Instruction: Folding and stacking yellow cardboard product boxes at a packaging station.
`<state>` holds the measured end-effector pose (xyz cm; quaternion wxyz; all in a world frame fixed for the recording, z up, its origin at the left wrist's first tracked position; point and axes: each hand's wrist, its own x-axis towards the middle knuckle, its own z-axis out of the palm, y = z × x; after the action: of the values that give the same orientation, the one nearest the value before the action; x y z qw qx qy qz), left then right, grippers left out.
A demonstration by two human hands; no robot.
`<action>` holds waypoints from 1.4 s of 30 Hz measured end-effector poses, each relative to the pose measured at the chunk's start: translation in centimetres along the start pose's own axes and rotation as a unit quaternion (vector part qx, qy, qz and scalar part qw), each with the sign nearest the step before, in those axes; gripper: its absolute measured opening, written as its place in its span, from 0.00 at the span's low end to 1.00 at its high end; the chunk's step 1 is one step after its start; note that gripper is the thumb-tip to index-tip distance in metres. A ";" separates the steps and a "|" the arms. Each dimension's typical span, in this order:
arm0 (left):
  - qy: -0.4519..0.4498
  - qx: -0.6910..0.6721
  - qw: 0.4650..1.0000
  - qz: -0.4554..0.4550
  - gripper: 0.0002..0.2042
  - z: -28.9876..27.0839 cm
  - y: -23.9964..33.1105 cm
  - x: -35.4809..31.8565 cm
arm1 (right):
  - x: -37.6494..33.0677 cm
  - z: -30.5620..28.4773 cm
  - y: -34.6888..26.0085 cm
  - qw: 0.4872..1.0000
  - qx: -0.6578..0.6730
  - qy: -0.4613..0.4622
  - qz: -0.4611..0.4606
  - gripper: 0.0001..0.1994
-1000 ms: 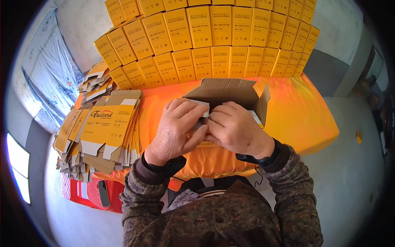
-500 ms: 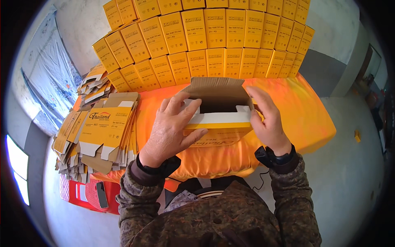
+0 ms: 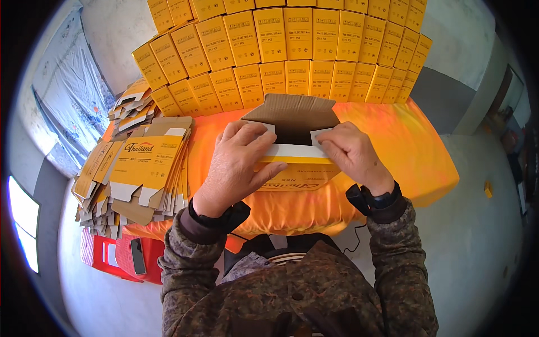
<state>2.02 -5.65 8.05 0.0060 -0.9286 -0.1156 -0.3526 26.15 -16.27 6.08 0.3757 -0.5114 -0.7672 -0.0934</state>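
Observation:
A yellow cardboard box (image 3: 303, 175) stands on the table in front of me with its top open. Its large brown flap (image 3: 297, 108) leans up and away at the far side, and the inside looks dark. My left hand (image 3: 238, 163) grips the left end, fingers over the white side flap and thumb along the front face. At the right end, my right hand (image 3: 359, 154) has its fingers curled on the other small flap, thumb near the front rim. The fingertips of the right hand are partly hidden behind the knuckles.
Rows of closed yellow boxes (image 3: 269, 36) form a wall along the table's back. Flattened cartons (image 3: 140, 163) lie piled at the left. An orange cloth (image 3: 404, 151) covers the table. Below left, a phone (image 3: 137, 255) rests on a red stool (image 3: 104, 253). A dark cable (image 3: 357, 238) hangs near my right sleeve.
My right hand has moved inward from the box's right edge, and its fingers have closed on the right side flap, now bent inward. The left hand stays on the left end.

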 end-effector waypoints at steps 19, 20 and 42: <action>0.023 -0.446 0.865 -0.228 0.16 0.5 -2.2 0.1 | 0.2 1.6 0.6 0.947 0.255 0.175 0.090 0.11; 0.026 -0.453 0.863 -0.223 0.15 0.6 -2.0 0.0 | 0.2 1.8 0.4 0.916 0.337 0.169 0.140 0.10; 0.013 -0.228 0.972 -0.051 0.19 0.0 -2.1 0.0 | 1.7 -0.7 -1.1 0.964 0.207 -0.069 0.152 0.16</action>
<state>1.50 -3.58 7.90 -0.2225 -0.8937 -0.0795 -0.3814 25.21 -15.95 7.95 0.4288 -0.5388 -0.7071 0.1611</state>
